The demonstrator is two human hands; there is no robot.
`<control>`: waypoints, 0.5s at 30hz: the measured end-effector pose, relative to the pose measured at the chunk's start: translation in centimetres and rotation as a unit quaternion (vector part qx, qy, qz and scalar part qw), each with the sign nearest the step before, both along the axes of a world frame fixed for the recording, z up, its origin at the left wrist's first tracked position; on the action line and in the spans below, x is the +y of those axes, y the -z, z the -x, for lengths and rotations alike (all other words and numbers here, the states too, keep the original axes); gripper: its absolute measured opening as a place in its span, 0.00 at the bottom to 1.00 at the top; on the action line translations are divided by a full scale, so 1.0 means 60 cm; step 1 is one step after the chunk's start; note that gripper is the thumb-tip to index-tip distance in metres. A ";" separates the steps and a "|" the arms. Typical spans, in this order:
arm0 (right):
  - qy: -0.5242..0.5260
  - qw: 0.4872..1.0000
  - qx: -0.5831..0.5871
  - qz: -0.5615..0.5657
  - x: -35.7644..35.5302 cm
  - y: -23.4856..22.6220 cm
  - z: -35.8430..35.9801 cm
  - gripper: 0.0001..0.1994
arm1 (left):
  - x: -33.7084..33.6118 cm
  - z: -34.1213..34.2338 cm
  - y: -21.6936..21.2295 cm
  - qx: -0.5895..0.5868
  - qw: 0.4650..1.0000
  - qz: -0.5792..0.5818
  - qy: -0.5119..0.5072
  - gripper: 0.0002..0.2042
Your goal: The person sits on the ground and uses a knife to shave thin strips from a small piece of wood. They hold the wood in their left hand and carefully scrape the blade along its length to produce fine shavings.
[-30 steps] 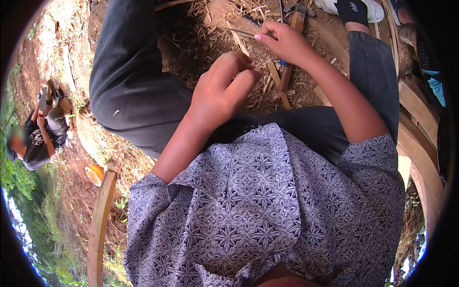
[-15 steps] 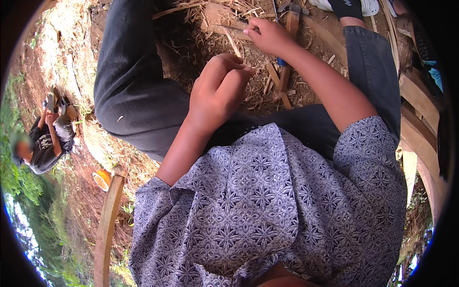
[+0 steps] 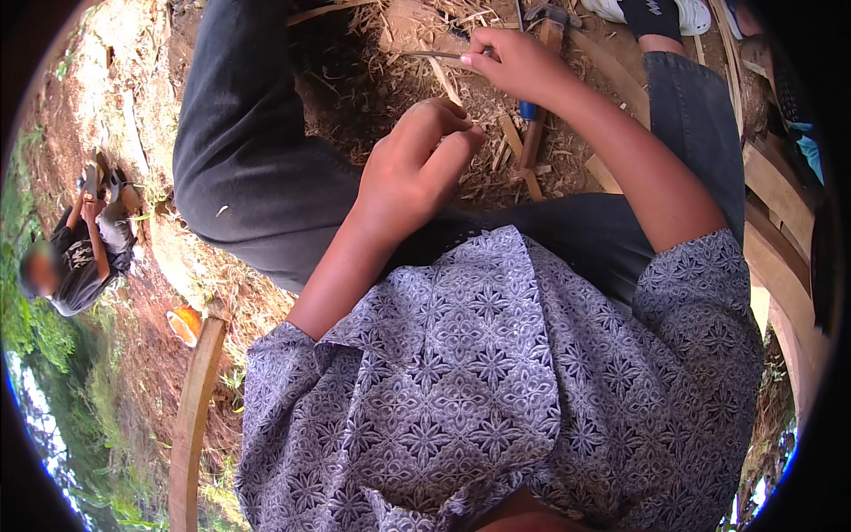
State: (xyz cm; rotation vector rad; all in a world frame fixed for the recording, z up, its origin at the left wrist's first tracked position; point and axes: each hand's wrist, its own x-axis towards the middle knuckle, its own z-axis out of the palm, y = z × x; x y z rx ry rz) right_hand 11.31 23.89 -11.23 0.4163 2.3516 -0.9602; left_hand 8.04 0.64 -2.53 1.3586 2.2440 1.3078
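Observation:
In front of my lap, my left hand is closed, back upward, around the near end of a thin pale wood strip. The strip points away from me. Farther off and to the right, my right hand is closed on a knife whose narrow blade points left. That blade lies across the far part of the strip; whether they touch I cannot tell. My right fingers hide most of the knife's handle.
Shavings litter the ground between my legs. A hammer and a blue-handled tool lie near my right hand. Boards are at the right; a curved timber stands at the left. Another person sits far left.
Both hands have shifted slightly right, along with the strip and knife. The blade lies more level than before. Both grips are unchanged.

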 end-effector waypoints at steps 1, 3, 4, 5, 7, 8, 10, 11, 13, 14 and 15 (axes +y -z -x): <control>0.001 1.000 0.010 -0.007 -0.002 0.000 0.000 0.15 | 0.002 0.000 0.000 0.001 1.000 0.000 0.002 0.14; 0.005 0.999 0.030 -0.021 -0.009 0.001 -0.001 0.15 | 0.003 -0.001 0.002 -0.010 1.000 -0.004 -0.012 0.15; 0.023 0.999 0.034 -0.027 -0.014 0.007 -0.003 0.15 | 0.003 -0.002 0.002 -0.016 1.000 -0.005 -0.018 0.15; 0.040 0.998 0.037 -0.034 -0.021 0.018 -0.005 0.14 | 0.004 -0.003 0.001 -0.013 1.000 -0.002 -0.011 0.14; 0.069 0.996 0.046 -0.041 -0.032 0.038 -0.009 0.14 | 0.006 -0.001 -0.001 -0.003 1.000 0.004 0.001 0.14; 0.080 0.995 0.051 -0.042 -0.037 0.047 -0.008 0.14 | 0.007 0.000 0.001 0.003 1.000 -0.005 -0.005 0.14; 0.110 0.992 0.061 -0.031 -0.041 0.055 -0.010 0.14 | 0.005 -0.002 0.004 0.013 1.000 -0.020 -0.018 0.14; 0.130 0.989 0.065 -0.020 -0.042 0.053 -0.015 0.14 | 0.003 -0.004 0.006 0.009 1.000 -0.020 -0.019 0.13; 0.145 0.987 0.071 0.016 -0.036 0.043 -0.027 0.14 | 0.001 -0.004 0.011 0.001 1.000 -0.022 -0.022 0.13; 0.132 0.988 0.068 0.045 -0.029 0.037 -0.030 0.13 | 0.002 -0.003 0.010 0.000 1.000 -0.019 -0.023 0.13; 0.119 0.988 0.066 0.075 -0.022 0.030 -0.032 0.13 | 0.003 0.000 0.007 -0.002 1.000 -0.016 -0.024 0.14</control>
